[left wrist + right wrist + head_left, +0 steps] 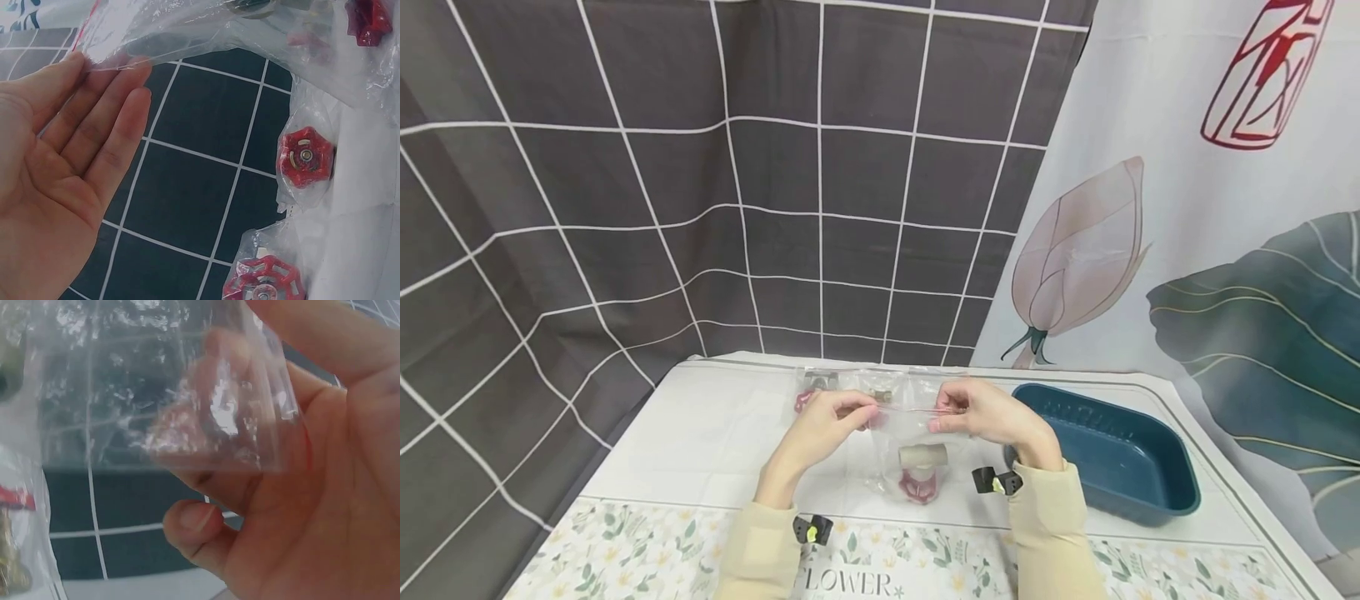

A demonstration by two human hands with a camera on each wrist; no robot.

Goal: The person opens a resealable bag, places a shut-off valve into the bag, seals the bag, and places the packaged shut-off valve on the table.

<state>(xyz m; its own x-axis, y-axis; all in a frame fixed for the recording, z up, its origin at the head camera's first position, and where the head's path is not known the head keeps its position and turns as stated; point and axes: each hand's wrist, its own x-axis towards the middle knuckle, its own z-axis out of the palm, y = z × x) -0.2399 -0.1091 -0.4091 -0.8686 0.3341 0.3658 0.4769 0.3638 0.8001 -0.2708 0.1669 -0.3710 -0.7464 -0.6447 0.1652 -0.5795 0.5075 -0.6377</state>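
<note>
A clear zip bag (891, 433) with a red line along its top edge is stretched between the two hands. My left hand (831, 423) pinches that edge at one end, between thumb and fingertips. At the other end my right hand (988, 412) grips it; in the right wrist view, fingers show blurred through the clear plastic (125, 381). Low in the bag sits a valve with a red handwheel (919, 486) and a grey-beige pipe-shaped part (922, 455). Behind, more bagged valves lie on the table, one with a red handwheel (306, 156), another lower handwheel (265, 287) near it.
A dark blue rectangular tray (1120, 458) stands on the white table (700, 433) at the right. A floral cloth (647, 542) with lettering covers the front edge. A dark grid curtain (775, 167) hangs behind, with a printed white curtain (1097, 333) to the right.
</note>
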